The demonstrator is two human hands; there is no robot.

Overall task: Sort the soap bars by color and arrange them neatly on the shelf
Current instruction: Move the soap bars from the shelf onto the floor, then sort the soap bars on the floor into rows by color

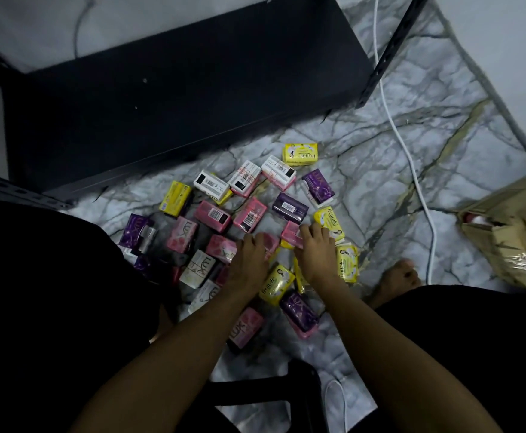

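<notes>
Both forearms reach down from the bottom of the view into a loose heap of soap bars on the marble floor, in front of the dark shelf. Of the hands, the left hand curls its fingers over a pink bar in the middle of the heap, and the right hand grips another pink bar just beside it, on the side away from the shelf's near-left post; neither hand looks clenched on nothing, though how firm each grip is I cannot tell. Pink, purple, yellow and white bars lie mixed, some tilted on one another, and none stands on the shelf yet. The likely slips: the dim light makes the pale pink and white wrappers easy to confuse, so a bar could land in the wrong colour group; bars leaning against the two held ones may tumble or slide when those lift; several bars lie face-down showing only barcodes, which hides their colour. A white cable runs along the floor beyond the heap, near a bare foot, and could snag a step toward the shelf
</notes>
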